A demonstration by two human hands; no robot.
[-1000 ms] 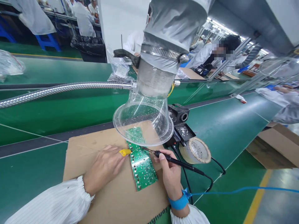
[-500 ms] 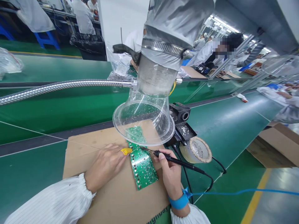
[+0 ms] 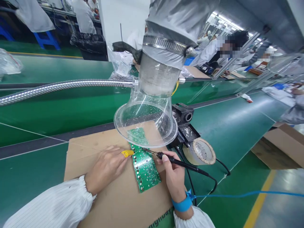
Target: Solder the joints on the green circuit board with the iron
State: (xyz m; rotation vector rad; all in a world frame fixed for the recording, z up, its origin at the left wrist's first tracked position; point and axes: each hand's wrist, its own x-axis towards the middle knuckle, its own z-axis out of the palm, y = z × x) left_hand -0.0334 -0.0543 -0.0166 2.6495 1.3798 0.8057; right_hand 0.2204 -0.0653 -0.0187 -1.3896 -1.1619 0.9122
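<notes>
A green printed circuit board [image 3: 144, 169] lies on a cardboard sheet [image 3: 114, 202], its far end seen through a transparent fume funnel [image 3: 144, 125]. My right hand [image 3: 173, 174] grips a black soldering iron [image 3: 175, 162], whose thin tip reaches the board's upper part. My left hand [image 3: 106, 167] rests at the board's left edge, pinching a small yellow piece [image 3: 127, 153]. What it is stays unclear, though a fine wire seems to run from it to the board. A blue wrist strap [image 3: 181, 205] circles my right wrist.
A soldering iron stand [image 3: 186, 133] and a tape roll [image 3: 199, 152] sit right of the board, with black cords nearby. A metal gooseneck hose [image 3: 66, 85] carries the funnel overhead. The cardboard lies on a green conveyor belt [image 3: 30, 171]. A co-worker [image 3: 209, 53] sits beyond.
The whole view has drifted slightly. Both hands stay almost in place, with the iron tip and the yellow piece near the same spot on the board.
</notes>
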